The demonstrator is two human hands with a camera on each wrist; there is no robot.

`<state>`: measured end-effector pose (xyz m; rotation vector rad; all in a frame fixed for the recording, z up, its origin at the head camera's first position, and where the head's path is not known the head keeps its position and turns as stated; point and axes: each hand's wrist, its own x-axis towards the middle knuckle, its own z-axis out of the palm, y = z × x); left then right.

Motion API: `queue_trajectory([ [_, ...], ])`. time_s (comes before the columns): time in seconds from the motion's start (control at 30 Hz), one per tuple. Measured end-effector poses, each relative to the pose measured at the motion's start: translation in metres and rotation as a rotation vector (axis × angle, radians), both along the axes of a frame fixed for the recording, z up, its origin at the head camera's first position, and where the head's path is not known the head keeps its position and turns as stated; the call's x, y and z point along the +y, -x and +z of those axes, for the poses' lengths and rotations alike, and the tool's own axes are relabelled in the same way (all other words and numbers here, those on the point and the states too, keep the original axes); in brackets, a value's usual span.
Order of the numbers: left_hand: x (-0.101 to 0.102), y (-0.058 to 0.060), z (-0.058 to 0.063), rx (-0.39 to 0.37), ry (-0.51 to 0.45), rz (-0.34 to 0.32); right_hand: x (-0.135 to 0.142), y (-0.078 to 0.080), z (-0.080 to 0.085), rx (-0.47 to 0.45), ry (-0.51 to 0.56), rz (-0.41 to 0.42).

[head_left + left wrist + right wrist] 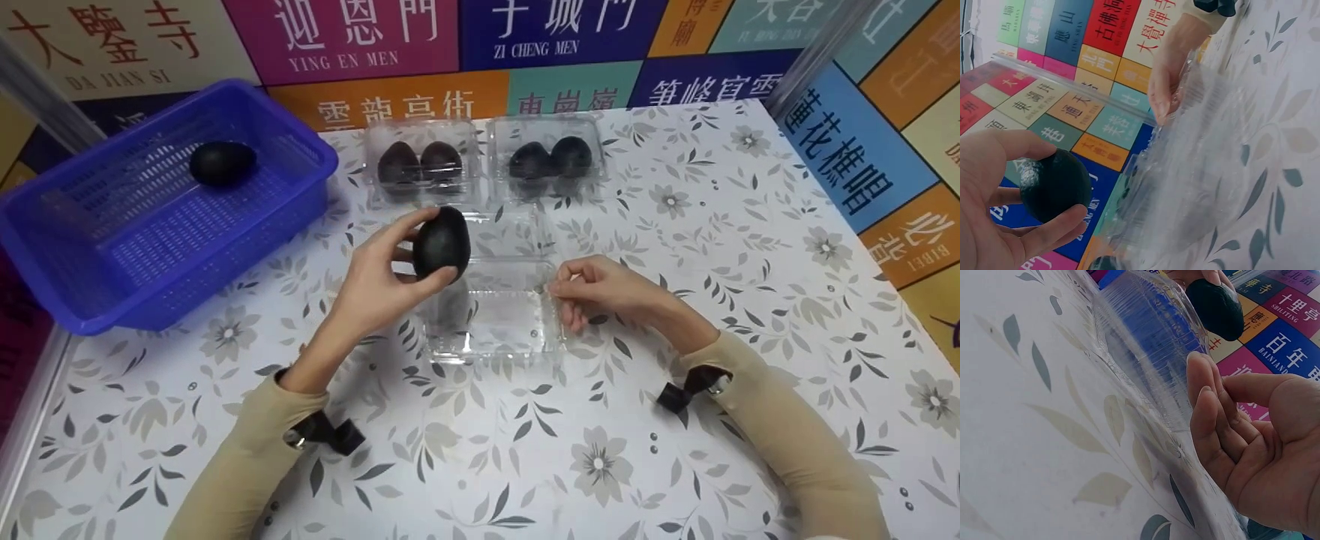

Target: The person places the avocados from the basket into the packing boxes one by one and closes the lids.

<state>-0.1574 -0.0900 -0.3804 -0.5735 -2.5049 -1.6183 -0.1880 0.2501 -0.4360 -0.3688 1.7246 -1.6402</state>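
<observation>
My left hand (382, 274) grips a dark avocado (442, 244) between thumb and fingers, above an open clear plastic clamshell box (491, 322). The left wrist view shows the same avocado (1055, 185) as dark green and smooth. At the box's right side, my right hand (600, 289) pinches the rim with thumb and forefinger. From the right wrist view, the fingertips (1199, 365) lie right at the edge of the clear wall (1151, 343). The box's lid (510, 232) is folded back on the far side, partly hidden behind the held avocado.
A blue perforated basket (172, 270) at the left holds one avocado (223, 163). Two clear boxes stand at the back, the left box (420, 131) and the right box (544, 127), each with two avocados inside. Printed panels (555, 37) border the flower-patterned table (600, 465).
</observation>
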Motion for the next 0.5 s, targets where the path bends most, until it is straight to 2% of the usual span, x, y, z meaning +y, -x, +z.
queue_trajectory([
  [0.5,0.031,-0.013,-0.023,-0.004,0.1,-0.1,0.001,0.0,-0.001,0.003,-0.009,-0.007],
])
